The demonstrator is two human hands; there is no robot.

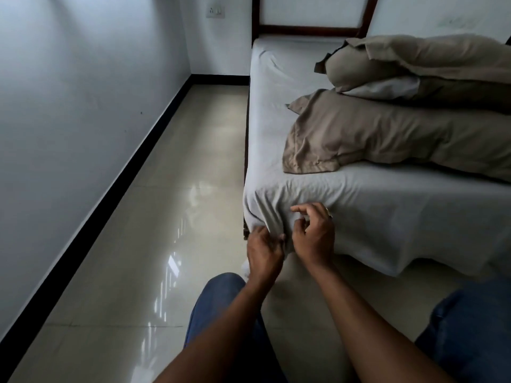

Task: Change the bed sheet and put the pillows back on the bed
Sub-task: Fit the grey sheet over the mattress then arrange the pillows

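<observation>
Below, at the near left corner of the bed, the person's left hand (264, 251) is closed on a bunched fold of the grey bed sheet (387, 211) where it hangs over the mattress corner. Just beside it, the right hand (313, 234) rests against the draped sheet with its fingers (300, 209) loosely curled and apart, clamped on nothing; a ring (329, 212) shows on one finger. The sheet covers the mattress top up to the dark wooden headboard (309, 29) and falls loose along the near edge, wrinkled at the corner. On the sheet lie two pillows in tan cases: the near pillow (387, 134) lies flat across the bed, and the far pillow (409, 60) lies behind it, partly resting on it. Both forearms reach forward from above knees in blue jeans (221, 294). Glossy beige floor tiles (166, 217) fill the aisle between the bed and a pale wall (83, 92) with a black skirting board (116, 194).
</observation>
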